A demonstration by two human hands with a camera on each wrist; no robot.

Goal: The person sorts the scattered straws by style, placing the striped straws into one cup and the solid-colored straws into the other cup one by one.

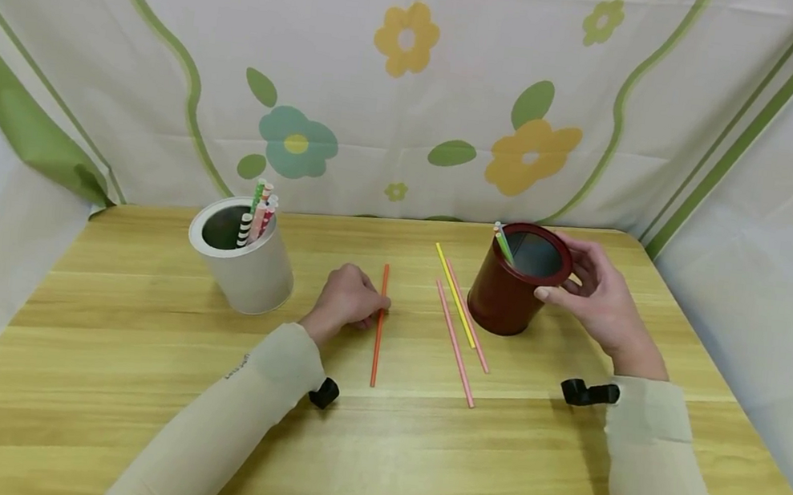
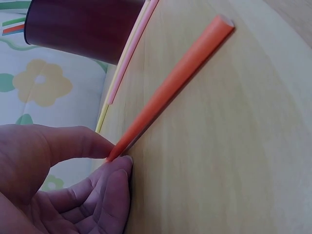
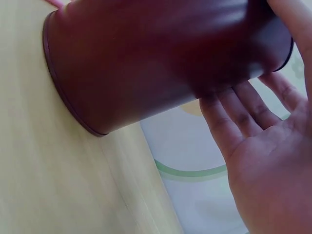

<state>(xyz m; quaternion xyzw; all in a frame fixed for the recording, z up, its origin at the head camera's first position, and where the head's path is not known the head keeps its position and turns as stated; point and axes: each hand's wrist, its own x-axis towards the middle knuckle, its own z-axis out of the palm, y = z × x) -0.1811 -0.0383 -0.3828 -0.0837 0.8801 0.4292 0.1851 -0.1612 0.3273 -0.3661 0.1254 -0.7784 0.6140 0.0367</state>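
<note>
In the head view my left hand (image 1: 350, 297) pinches an orange straw (image 1: 377, 350) around its middle, with thumb and fingertips close over the tabletop. The left wrist view shows the thumb and index finger on this straw (image 2: 178, 80), the other fingers curled beneath. My right hand (image 1: 604, 302) grips a dark red round container (image 1: 505, 295) near its rim, thumb on the near side and fingers behind. A few straws (image 1: 504, 247) stand inside it at the left. Between the hands lie two pink straws (image 1: 455, 342) and a yellow straw (image 1: 455, 296).
A white round container (image 1: 251, 277) stands at the left, holding several patterned straws (image 1: 258, 217). The wooden table (image 1: 402, 466) backs onto a flower-printed cloth (image 1: 395, 118), with more cloth along both sides.
</note>
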